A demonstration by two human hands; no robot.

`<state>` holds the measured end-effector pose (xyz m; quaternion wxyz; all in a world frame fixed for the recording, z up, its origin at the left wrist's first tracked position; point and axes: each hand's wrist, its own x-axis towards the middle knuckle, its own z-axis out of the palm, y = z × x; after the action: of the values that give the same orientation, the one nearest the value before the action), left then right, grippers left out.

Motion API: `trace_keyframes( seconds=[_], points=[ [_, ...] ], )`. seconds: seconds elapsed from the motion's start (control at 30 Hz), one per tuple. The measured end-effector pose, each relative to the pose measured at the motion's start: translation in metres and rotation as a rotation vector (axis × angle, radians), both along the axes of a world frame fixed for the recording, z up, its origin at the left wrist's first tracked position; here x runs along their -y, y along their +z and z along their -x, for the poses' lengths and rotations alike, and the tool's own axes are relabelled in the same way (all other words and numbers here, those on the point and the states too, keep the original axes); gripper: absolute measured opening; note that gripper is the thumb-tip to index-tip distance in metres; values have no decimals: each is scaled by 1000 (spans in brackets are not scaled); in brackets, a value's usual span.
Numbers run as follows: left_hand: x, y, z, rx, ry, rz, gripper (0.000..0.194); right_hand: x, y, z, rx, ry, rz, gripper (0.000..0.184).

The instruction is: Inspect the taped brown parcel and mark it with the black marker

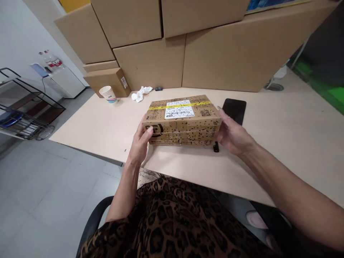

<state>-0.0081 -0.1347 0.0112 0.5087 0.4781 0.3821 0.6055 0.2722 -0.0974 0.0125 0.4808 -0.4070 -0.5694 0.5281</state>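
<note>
Cardboard parcel (pixel 182 120) sits on the worktop (pixel 282 136), clasped between both hands: left hand (pixel 141 141) curled on its left end, right hand (pixel 232 134) on its right end, a black phone (pixel 234 110) just beyond.

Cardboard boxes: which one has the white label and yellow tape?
The small printed box on the table, gripped at its ends by the left hand and right hand. The stacked boxes behind are plain brown.

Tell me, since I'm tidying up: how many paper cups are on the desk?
1. The paper cup stands at the desk's far left, beside stacked cardboard boxes; others may be hidden.
</note>
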Motion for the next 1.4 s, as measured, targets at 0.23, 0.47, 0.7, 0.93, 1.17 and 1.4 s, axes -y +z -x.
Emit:
trace_keyframes(
  seconds=[0.23, 0.47, 0.7, 0.93, 1.17, 1.4],
  points=[
    [6, 9, 1, -134, 52, -138, 64, 2, 1, -2, -98, -39, 162, 56],
    [-1, 7, 14, -294, 236, -200, 66, 5, 1, -3, -107, -141, -8, 50],
    [-13, 0, 13, -184, 200, -191, 64, 2, -3, -6, -84, -227, -132, 47],
    [-14, -14, 7, -123, 45, -96, 65, 3, -15, 3, -20, -173, -78, 37],
    [-4, -17, 9, -152, 168, -17, 97, 11, -7, 7, -82, -145, -53, 35],
    [2, -1, 12, -499, 255, -233, 71, 6, -6, 4, -183, -211, -135, 32]
  ],
)
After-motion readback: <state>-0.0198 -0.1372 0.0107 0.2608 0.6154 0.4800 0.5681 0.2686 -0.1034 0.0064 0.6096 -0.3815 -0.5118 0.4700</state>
